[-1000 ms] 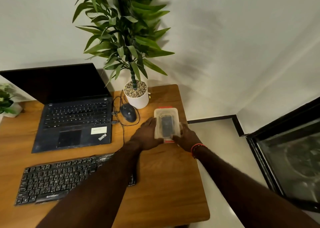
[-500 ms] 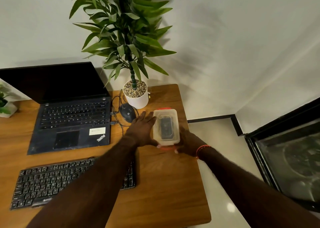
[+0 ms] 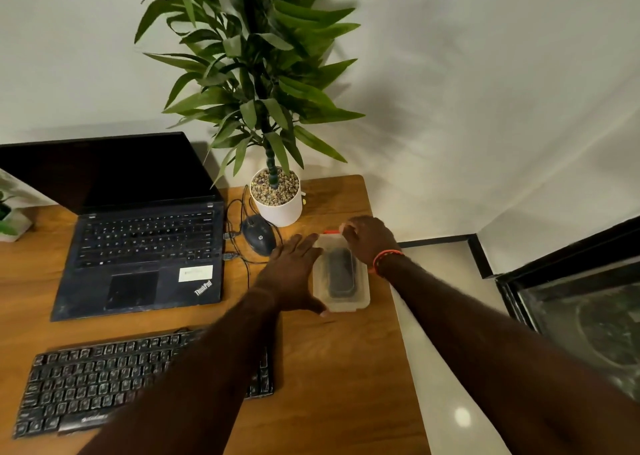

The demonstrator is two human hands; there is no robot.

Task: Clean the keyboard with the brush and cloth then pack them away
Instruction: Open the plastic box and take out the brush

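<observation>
Wooden worktop (image 3: 346, 368), right part: lidded clear container (image 3: 341, 278) beside mouse (image 3: 258, 234). Left hand (image 3: 291, 274) lay against its left wall, fingers straight. Right hand (image 3: 369, 238) rested on its far end, fingers curled over the lid edge. Keyboard (image 3: 104, 375) lay nearer the person.

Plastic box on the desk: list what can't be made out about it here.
Head view only:
- Dark thing inside the box: blurred by the cloudy lid; brush or cloth unclear.
- Far red end: covered by the right hand.
- Box's left side: hidden behind the left hand.
</observation>
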